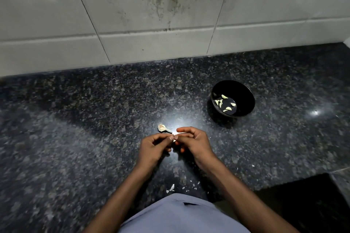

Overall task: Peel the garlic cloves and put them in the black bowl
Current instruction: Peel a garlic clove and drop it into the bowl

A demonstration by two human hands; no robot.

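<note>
The granite countertop [94,119] was black, speckled all over with grey and brownish flecks. The bowl [244,91] was plain glossy black, and the peeled garlic cloves [224,97] in it were pale yellowish-white. The garlic piece [162,127] on the counter was off-white. The wall tiles [56,15] were whitish-grey with dark grime streaks. The shirt [180,215] was light blue.

One head view looks steeply down, close over the countertop [75,119], probably facing the wall [132,15].
</note>
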